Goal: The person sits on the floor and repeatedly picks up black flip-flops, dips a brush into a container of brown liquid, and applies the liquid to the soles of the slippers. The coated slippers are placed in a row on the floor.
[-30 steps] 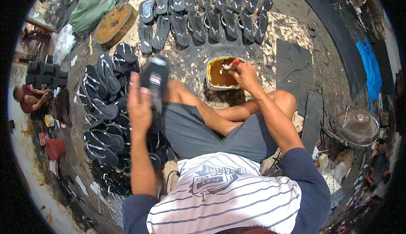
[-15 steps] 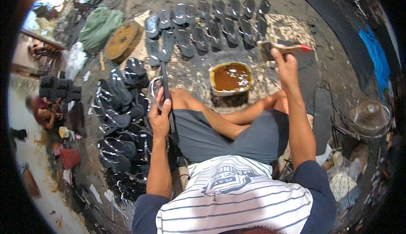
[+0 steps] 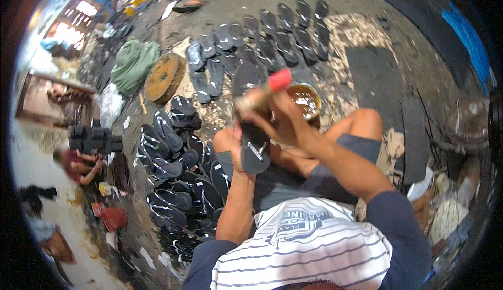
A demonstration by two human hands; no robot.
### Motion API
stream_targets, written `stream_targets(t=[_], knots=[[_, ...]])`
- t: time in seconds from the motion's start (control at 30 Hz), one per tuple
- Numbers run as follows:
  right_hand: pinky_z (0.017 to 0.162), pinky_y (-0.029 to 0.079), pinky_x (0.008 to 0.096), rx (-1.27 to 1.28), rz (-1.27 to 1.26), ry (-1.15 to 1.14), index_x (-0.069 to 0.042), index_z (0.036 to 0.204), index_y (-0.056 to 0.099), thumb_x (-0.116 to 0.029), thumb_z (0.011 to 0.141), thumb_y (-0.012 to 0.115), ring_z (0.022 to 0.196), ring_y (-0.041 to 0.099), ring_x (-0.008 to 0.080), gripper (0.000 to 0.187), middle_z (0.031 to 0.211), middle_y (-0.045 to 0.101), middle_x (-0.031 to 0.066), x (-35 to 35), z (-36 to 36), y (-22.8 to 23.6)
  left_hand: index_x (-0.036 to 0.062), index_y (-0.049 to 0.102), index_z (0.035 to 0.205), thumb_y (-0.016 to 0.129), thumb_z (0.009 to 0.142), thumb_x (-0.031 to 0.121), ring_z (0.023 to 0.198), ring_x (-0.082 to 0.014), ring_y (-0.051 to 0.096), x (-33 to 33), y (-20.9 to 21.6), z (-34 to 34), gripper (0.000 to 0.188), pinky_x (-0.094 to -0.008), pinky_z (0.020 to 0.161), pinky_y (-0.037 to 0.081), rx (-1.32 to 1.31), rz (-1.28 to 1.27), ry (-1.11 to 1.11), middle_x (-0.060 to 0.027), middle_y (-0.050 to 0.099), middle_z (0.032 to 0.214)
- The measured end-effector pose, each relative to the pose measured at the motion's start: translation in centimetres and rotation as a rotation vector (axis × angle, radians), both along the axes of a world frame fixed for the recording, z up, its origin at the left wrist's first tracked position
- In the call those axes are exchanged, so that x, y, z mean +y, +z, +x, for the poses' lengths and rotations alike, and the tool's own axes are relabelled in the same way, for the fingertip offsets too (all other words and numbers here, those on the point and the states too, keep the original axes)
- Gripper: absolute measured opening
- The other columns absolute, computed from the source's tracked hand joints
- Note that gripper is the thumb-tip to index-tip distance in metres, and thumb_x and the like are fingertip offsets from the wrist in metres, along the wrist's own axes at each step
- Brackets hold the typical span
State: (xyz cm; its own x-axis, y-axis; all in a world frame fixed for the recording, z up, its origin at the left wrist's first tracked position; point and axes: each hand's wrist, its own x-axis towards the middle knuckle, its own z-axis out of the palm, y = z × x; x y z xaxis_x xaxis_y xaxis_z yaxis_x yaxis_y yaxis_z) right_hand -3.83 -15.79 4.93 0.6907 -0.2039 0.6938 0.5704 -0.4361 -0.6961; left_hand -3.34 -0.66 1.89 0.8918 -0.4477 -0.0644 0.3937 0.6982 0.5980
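Observation:
My left hand (image 3: pixel 240 151) is closed on a black flip-flop (image 3: pixel 255 160) with a shiny strap, held up in front of my knees. My right hand (image 3: pixel 280 113) grips a brush (image 3: pixel 280 80) with a red handle end. Its pale, motion-smeared head lies across the middle of the flip-flop; whether it touches cannot be made out. Behind my right hand stands a tub (image 3: pixel 319 103) of glossy brown liquid, partly hidden by that hand. Beyond it, black soles (image 3: pixel 285 46) lie in two rows on the ground.
A heap of black flip-flops (image 3: pixel 175 201) with shiny straps lies to my left. Past it are a round wooden block (image 3: pixel 165 77) and a green cloth (image 3: pixel 133 67). Dark sheets (image 3: pixel 374 75) and a fan (image 3: pixel 471 125) are at right. Another person (image 3: pixel 81 164) sits far left.
My right hand has swung left with the brush, from right of the tub onto the flip-flop. My left hand has turned the flip-flop from edge-on to strap side showing. The view has shifted.

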Motion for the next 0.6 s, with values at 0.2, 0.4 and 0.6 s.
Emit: stream_targets(t=[0.2,0.4,0.6], knots=[[0.08,0.053,0.0291,0.323,0.404,-0.07,-0.001,0.118,0.064,-0.021,0.096,0.07,0.09,0.066,0.0144,0.031,0.102,0.071,0.0071,-5.0,5.1,2.4,0.0223,0.027,0.158,0.049,0.105,0.036,0.129,-0.0286,0.054,2.1,-1.3,-1.3,0.059,-0.0446,0.106,0.048,-0.052,0.015,-0.049,-0.0103,0.045,0.15],[0.091,0.052,0.0349,0.223,0.429,0.064,-0.005,0.121,0.064,-0.022,0.092,0.075,0.103,0.066,0.0178,0.036,0.111,0.071,0.0099,-6.0,3.4,2.0,0.0121,0.033,0.154,0.044,0.105,0.039,0.128,-0.0368,0.055,2.1,-2.3,-1.5,0.057,-0.0511,0.101,0.052,0.041,-0.02,0.056,-0.0182,0.046,0.15],[0.082,0.051,0.0418,-0.046,-0.119,0.083,-0.01,0.108,0.071,-0.02,0.088,0.076,0.094,0.065,0.0308,0.023,0.104,0.069,0.0113,-4.2,4.4,2.0,0.0136,0.033,0.153,0.046,0.104,0.045,0.118,-0.0406,0.06,0.7,0.0,1.2,0.06,-0.0511,0.088,0.058,0.027,-0.293,0.021,-0.0239,0.045,0.147]])
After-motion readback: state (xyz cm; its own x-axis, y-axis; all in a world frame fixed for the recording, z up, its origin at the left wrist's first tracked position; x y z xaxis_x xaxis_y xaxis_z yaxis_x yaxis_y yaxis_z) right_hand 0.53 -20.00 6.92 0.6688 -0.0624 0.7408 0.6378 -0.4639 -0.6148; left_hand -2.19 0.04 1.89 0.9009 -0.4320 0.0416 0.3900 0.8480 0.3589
